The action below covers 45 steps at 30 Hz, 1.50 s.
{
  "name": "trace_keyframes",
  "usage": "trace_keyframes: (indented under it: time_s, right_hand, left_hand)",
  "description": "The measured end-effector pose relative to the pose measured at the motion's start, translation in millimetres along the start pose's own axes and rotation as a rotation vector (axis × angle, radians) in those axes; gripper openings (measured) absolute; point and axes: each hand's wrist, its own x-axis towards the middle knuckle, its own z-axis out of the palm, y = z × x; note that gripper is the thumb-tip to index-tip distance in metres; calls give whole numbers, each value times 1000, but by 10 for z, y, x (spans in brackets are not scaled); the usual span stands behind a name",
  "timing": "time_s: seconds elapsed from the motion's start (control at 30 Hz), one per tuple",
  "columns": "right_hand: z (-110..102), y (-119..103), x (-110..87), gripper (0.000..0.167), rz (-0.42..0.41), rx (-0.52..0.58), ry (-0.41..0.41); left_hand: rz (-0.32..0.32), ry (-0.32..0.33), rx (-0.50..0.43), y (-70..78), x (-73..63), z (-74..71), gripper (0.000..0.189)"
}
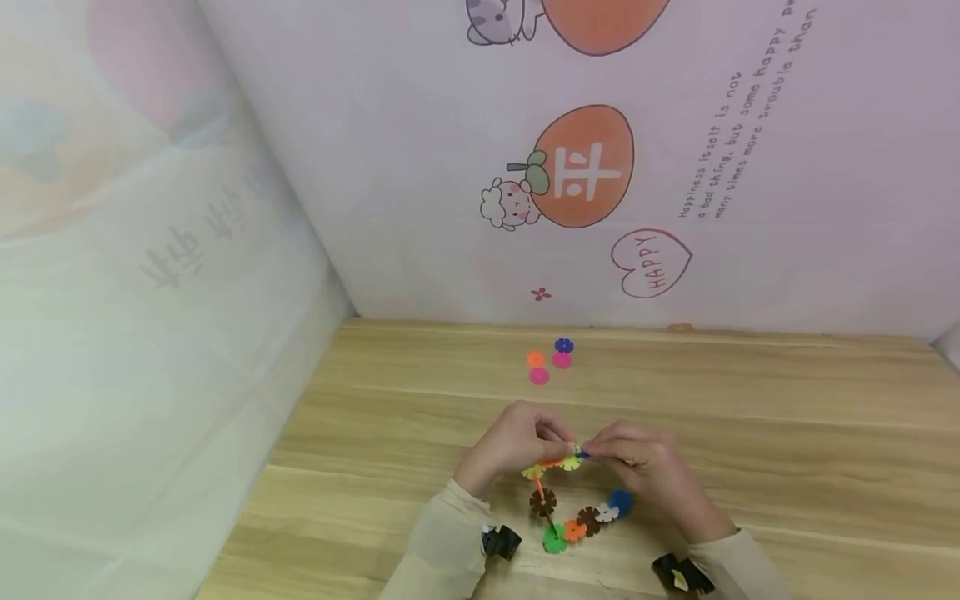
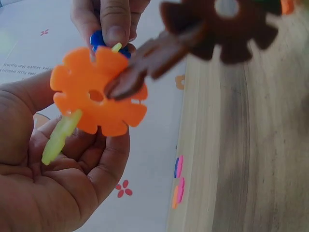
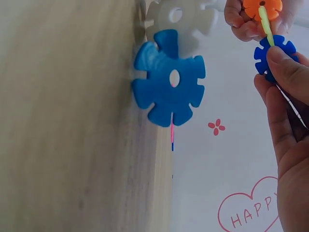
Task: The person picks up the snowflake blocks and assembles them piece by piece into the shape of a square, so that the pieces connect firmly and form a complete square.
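A chain of notched plastic snowflake discs hangs in a bend between my hands in the head view. My left hand (image 1: pixel 516 443) grips its upper end around the yellow and orange discs; an orange disc (image 2: pixel 87 77) shows up close in the left wrist view. Between thumb and fingers my right hand (image 1: pixel 658 468) pinches a dark blue disc (image 3: pixel 262 59), which meets a yellow disc (image 3: pixel 265 24) edge-on. How deep their slots interlock I cannot tell. Lower in the chain come brown (image 1: pixel 543 502), green (image 1: pixel 555 538) and white (image 1: pixel 606 512) discs, ending with a lighter blue disc (image 1: pixel 620 502).
Further back on the wooden table (image 1: pixel 420 375) lie loose discs: an orange one (image 1: pixel 536 358), two pink ones (image 1: pixel 539 376) and a dark blue one (image 1: pixel 564 345). A printed white cloth (image 1: pixel 420 183) rises behind the table, another at the left. Black straps (image 1: pixel 501 542) sit at the wrists.
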Motion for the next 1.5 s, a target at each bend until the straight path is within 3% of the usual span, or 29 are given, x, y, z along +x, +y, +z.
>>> trace_keyframes:
  time_s: [0.27, 0.33, 0.43, 0.6, 0.8, 1.07, 1.33, 1.5]
  right_hand:
    - [-5, -6, 12, 42, -7, -17, -20]
    - [-14, -10, 8, 34, -5, -13, -22]
    - [-36, -24, 10, 8, 12, -3, -36]
    - [-67, -30, 76, 33, 2, -18, -47]
    - [-111, 12, 186, 34, -5, -86, -83]
    - [-166, 118, 291, 25, 116, -194, -177]
    - [-139, 228, 505, 18, 324, -268, -326]
    - [-66, 353, 638, 19, 375, -278, -407]
  left_hand:
    - [-8, -9, -18, -30, -12, -1, 8]
    - [-8, -18, -30, -30, -14, -4, 9]
    - [-7, -35, -28, -26, -18, -15, 9]
    - [-3, -43, -22, -16, -22, -56, 9]
    - [19, -29, -36, -30, -6, -108, 11]
    - [27, -21, -20, -35, -69, -163, 9]
    - [33, -30, -11, -28, -75, -142, 9]
    - [54, -39, -11, -23, -77, -133, 8]
